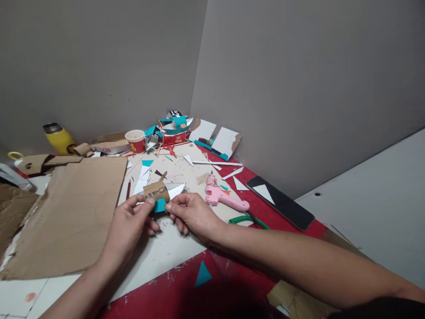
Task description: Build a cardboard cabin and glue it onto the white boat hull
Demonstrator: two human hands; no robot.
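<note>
A red desk (186, 292) fills the corner between two grey walls, strewn with paper offcuts. On its left side lies a big brown cardboard sheet (73, 212), flat and torn along its edges. Beside it, under the hands, lies a white board (172, 252) dusted with scraps. The left hand (131, 223) and the right hand (192, 215) meet above this board. To the right a black phone (280, 201) lies on the desk with a white triangle of paper on its screen. A pink glue gun (222, 197) lies just beyond the right hand, and a green-handled tool (247, 220) peeks out beside that wrist. At the back stand a yellow bottle (59, 138) and a red-and-white paper cup (136, 141). Smallest is the small cardboard piece (156, 191), brown with teal and white parts, held just above the white board. Each hand's grip is closed on it, thumb against fingertips, left hand on the brown end and right hand on the teal and white end.
</note>
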